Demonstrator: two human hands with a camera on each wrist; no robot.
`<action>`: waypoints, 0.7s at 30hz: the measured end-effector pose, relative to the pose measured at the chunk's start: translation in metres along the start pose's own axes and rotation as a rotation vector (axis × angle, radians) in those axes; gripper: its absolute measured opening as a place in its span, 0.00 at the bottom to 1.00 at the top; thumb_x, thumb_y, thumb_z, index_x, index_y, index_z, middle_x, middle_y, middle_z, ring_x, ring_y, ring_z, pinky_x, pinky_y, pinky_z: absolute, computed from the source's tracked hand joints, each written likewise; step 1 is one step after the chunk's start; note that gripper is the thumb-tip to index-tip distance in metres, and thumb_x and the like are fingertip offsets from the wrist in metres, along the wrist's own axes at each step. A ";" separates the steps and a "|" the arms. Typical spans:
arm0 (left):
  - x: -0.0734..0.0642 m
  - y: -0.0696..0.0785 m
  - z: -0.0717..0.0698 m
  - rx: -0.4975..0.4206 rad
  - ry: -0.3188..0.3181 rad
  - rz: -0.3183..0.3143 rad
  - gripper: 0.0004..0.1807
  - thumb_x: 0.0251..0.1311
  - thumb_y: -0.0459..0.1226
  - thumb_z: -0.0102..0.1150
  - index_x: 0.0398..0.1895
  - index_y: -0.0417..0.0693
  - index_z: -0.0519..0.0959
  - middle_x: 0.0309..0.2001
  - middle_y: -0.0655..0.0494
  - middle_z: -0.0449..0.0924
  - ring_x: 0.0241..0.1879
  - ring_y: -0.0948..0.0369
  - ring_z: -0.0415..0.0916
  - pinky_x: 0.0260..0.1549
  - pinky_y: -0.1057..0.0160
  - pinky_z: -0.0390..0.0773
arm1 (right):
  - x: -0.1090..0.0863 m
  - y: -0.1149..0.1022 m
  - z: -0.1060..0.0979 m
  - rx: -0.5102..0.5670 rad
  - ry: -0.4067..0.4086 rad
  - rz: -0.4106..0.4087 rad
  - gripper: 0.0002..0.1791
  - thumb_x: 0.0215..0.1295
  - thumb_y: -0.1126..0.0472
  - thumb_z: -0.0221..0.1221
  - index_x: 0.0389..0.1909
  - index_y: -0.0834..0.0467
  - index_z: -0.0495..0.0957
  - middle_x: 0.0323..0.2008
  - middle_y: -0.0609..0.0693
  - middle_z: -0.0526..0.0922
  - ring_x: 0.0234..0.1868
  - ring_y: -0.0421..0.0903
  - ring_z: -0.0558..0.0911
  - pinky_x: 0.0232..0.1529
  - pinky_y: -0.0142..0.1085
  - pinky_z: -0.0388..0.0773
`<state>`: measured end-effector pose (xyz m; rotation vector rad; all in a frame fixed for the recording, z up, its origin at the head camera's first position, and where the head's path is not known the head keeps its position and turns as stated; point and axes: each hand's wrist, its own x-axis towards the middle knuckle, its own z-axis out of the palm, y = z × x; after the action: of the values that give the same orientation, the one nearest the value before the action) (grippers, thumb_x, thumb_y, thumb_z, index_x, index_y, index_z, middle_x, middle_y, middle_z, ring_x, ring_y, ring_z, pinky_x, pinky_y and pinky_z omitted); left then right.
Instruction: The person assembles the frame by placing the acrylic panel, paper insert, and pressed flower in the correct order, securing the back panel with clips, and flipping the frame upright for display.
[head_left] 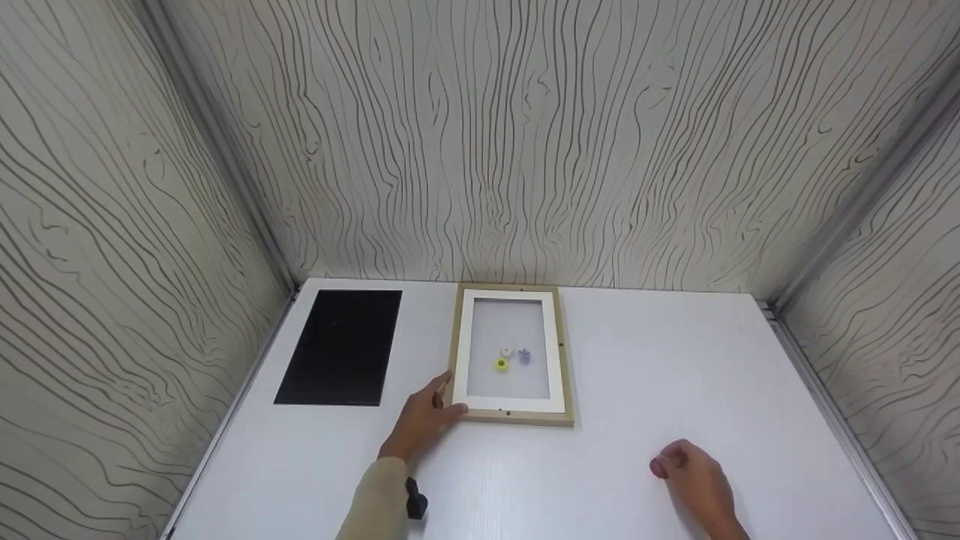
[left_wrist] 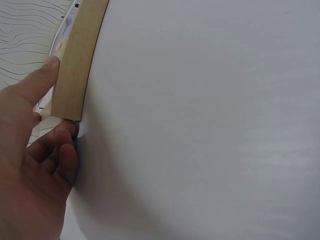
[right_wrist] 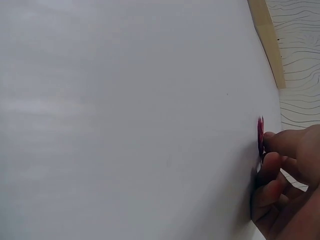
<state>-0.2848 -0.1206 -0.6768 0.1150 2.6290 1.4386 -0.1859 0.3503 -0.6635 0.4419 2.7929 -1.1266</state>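
A wooden picture frame (head_left: 568, 375) with a white mat lies at the back middle of the table. Inside its window are a yellow flower (head_left: 501, 364), a purple flower (head_left: 524, 356) and a small whitish one (head_left: 508, 352). My left hand (head_left: 421, 420) grips the frame's near left corner, thumb on top and fingers at the side. To the right and nearer, my right hand (head_left: 699, 480) pinches a small, thin, dark red flower-like piece (right_wrist: 260, 136) between thumb and fingertips, low over the table. Its exact kind cannot be told.
A black rectangular panel (head_left: 341, 349) lies flat to the left of the frame. The white table (head_left: 660, 352) is bounded by a wood-grain patterned back wall (head_left: 525, 150) and side walls. A small black object (head_left: 415, 501) shows beside the left sleeve.
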 end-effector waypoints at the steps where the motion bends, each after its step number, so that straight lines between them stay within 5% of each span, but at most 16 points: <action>1: 0.000 0.001 0.000 -0.005 0.000 -0.001 0.46 0.64 0.53 0.74 0.82 0.52 0.66 0.33 0.57 0.73 0.35 0.60 0.70 0.37 0.62 0.72 | 0.001 -0.001 0.000 0.000 -0.005 0.009 0.03 0.75 0.63 0.63 0.40 0.58 0.82 0.32 0.44 0.89 0.36 0.41 0.86 0.38 0.34 0.78; 14: 0.000 0.002 0.000 -0.010 0.011 0.007 0.46 0.65 0.52 0.74 0.82 0.52 0.66 0.33 0.57 0.74 0.35 0.61 0.70 0.36 0.63 0.72 | 0.006 -0.001 -0.006 0.029 -0.052 0.063 0.07 0.79 0.62 0.59 0.46 0.62 0.80 0.35 0.47 0.89 0.38 0.43 0.87 0.42 0.38 0.80; 21: -0.003 0.002 0.001 -0.019 -0.002 -0.021 0.46 0.65 0.55 0.73 0.83 0.57 0.64 0.35 0.56 0.74 0.38 0.59 0.71 0.40 0.60 0.73 | 0.002 0.000 -0.011 0.080 -0.011 0.045 0.17 0.81 0.56 0.55 0.53 0.69 0.77 0.38 0.55 0.83 0.30 0.45 0.81 0.31 0.35 0.77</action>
<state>-0.2816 -0.1193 -0.6749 0.0869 2.6069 1.4555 -0.1881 0.3580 -0.6559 0.5018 2.7221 -1.2306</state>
